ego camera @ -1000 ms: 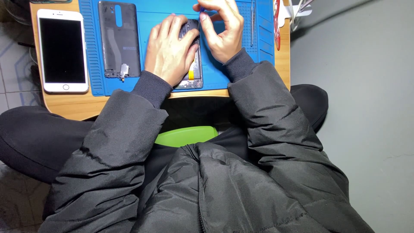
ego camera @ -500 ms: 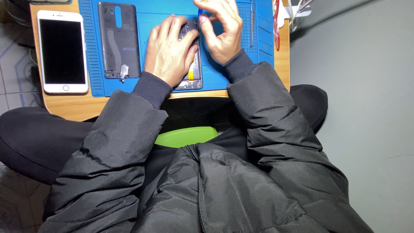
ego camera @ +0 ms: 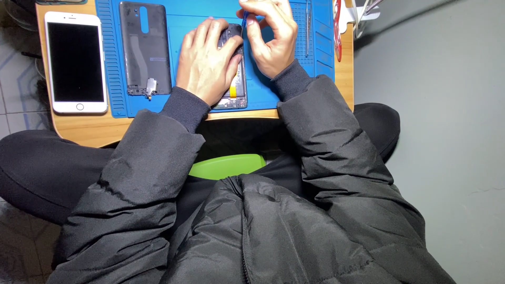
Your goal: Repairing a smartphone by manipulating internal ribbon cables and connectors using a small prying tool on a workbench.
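At the upper centre of the frame, our left hand point(ego camera: 206, 62) lies flat over the opened phone point(ego camera: 235, 84), fingers spread and pressing it down on the blue mat point(ego camera: 263, 94). Our right hand point(ego camera: 271, 37) has its fingers pinched narrow on a thin blue tool point(ego camera: 244, 18) at the phone's top edge. A dark back cover point(ego camera: 144, 47) lies left of it; a white phone point(ego camera: 75, 62) rests on the wooden tabletop point(ego camera: 105, 131) at upper left.

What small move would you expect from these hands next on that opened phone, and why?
Probably a slight push of the thin blue tool along the upper edge of the opened phone. The right hand pinches the tool with its tip at that edge, while the left hand lies flat on the phone, pinning it to the blue mat.
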